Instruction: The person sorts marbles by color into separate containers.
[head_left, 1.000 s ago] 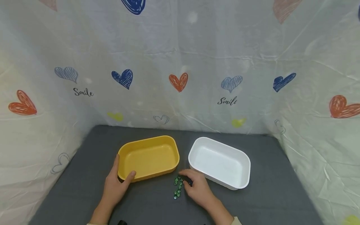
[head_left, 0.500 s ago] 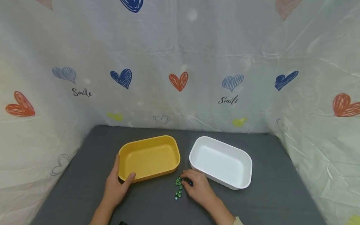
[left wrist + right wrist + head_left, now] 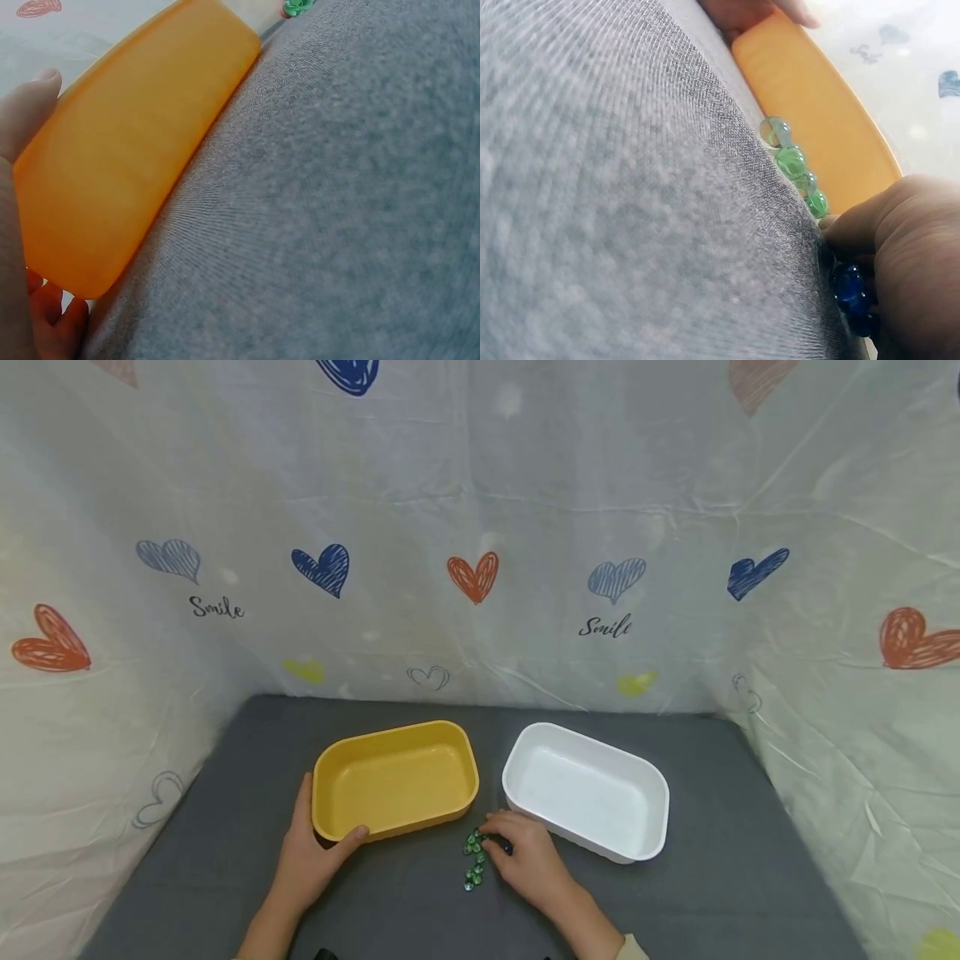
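Head camera: little has shifted over the last second. My right hand (image 3: 532,864) stays low on the grey cloth (image 3: 420,914), just in front of the white container (image 3: 588,797), but its thumb and index finger have drawn closer together at the far end of the green marbles (image 3: 477,877). I read that as the beginning of a pick; the marbles lie on the cloth in the same loose line, so the work seems little further on. My left hand (image 3: 309,856) keeps to the near left corner of the yellow container (image 3: 397,789), its thumb slid slightly outward along the rim.

Left wrist camera: that grip is clamped on the yellow container, thumb over the upper edge and fingers curled at the bottom corner. A patch of green peeps past the far end.

Right wrist camera: my fingers are curled in beside the marbles, yet their tips are hidden, so I cannot tell whether they pinch one. The green ones look round, glossy and see-through, with a swirl of colour inside; the one at the near end is paler. A few deep blue marbles (image 3: 848,285) sit under my hand, darker in its shadow.
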{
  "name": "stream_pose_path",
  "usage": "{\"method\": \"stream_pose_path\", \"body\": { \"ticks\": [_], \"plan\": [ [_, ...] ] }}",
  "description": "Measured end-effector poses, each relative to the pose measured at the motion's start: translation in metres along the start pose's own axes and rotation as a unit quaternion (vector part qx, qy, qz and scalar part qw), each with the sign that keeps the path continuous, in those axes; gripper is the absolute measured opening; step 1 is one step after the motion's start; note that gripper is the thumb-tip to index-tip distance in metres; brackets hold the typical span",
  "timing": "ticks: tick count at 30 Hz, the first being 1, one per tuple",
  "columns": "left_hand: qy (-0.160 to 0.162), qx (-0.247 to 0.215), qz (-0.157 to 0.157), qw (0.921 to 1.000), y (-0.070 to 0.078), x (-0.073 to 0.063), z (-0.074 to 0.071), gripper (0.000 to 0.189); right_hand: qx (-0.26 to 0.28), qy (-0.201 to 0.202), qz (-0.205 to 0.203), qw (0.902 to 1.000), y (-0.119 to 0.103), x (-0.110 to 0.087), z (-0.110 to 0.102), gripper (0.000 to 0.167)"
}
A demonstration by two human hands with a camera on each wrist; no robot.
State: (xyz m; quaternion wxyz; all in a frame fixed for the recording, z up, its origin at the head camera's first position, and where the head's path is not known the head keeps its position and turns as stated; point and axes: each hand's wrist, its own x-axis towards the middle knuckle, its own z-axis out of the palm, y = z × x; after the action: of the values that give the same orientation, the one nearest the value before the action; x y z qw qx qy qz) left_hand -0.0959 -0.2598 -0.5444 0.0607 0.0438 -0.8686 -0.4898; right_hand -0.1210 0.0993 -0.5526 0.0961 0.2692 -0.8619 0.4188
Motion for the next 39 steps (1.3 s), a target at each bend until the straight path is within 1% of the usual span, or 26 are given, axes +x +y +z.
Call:
{"method": "stream_pose_path", "body": {
  "ticks": [4, 6, 12, 14, 20, 23, 28, 32, 34, 37, 39],
  "plan": [
    [-0.006, 0.004, 0.001, 1.0, 0.001, 0.002, 0.001, 0.129, -0.006, 0.03, -0.006, 0.9995, 0.0, 0.0, -0.002, 0.026],
    [-0.008, 0.003, 0.007, 0.9999, 0.002, 0.003, 0.002, 0.129, -0.004, 0.046, -0.007, 0.9989, 0.0, 0.0, -0.004, 0.026],
    [-0.006, 0.001, 0.027, 0.9996, 0.006, 0.01, 0.012, 0.131, 0.008, 0.066, 0.008, 0.9978, -0.009, -0.001, -0.014, 0.024],
    [-0.008, -0.002, 0.03, 0.9995, 0.007, 0.011, 0.014, 0.132, 0.004, 0.071, -0.003, 0.9975, -0.012, -0.001, -0.017, 0.025],
    [-0.012, -0.012, 0.027, 0.9995, 0.009, 0.013, 0.012, 0.133, 0.008, 0.069, -0.072, 0.995, -0.026, 0.006, -0.026, 0.028],
    [-0.01, -0.011, 0.016, 0.9997, 0.009, 0.012, 0.01, 0.133, 0.009, 0.073, -0.1, 0.9922, -0.033, 0.013, -0.03, 0.029],
    [-0.011, -0.019, 0.012, 0.9997, 0.006, 0.009, 0.009, 0.132, -0.002, 0.085, -0.125, 0.9885, -0.043, 0.031, -0.035, 0.026],
    [-0.009, -0.014, 0.006, 0.9998, 0.004, 0.006, 0.004, 0.132, -0.003, 0.079, -0.132, 0.9881, -0.049, 0.052, -0.036, 0.022],
    [-0.009, -0.009, 0.001, 0.9999, 0.004, 0.005, 0.001, 0.133, 0.004, 0.073, -0.127, 0.9892, -0.052, 0.061, -0.035, 0.021],
    [-0.013, -0.006, -0.004, 0.9999, 0.003, 0.002, -0.003, 0.133, 0.017, 0.066, -0.104, 0.9922, -0.053, 0.074, -0.032, 0.019],
    [-0.017, -0.006, -0.009, 0.9998, 0.002, 0.0, -0.003, 0.133, 0.034, 0.054, -0.072, 0.9953, -0.055, 0.08, -0.028, 0.018]
  ]
}}
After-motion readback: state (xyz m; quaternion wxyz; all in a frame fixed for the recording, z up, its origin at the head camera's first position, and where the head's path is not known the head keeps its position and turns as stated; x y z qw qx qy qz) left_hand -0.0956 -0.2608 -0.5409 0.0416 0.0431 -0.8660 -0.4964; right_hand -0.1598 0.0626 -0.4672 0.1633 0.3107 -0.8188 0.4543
